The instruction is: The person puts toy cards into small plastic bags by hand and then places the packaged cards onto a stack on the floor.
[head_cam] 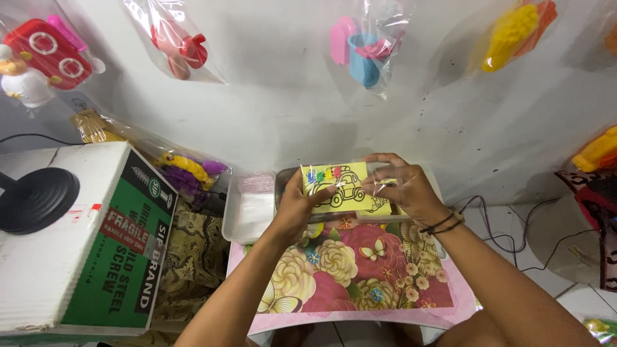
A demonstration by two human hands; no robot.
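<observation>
Head view: pink floral mat on the work surface; over its far edge, a flat yellow card with a car outline in a clear sleeve, long axis left-right. Left hand pinches its left edge, right hand its right edge; both equally near.

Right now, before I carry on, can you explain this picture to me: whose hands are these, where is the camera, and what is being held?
There is no machine here. One camera sits on a person's head and looks down at their own bare hands. The left hand and right hand together hold a yellow card with a car outline, sealed in clear plastic, small coloured bits along its top. Below it lies a flowered mat, with shallow trays behind. A cardboard box stands to the left. Bagged plastic toys hang on the white wall.
</observation>
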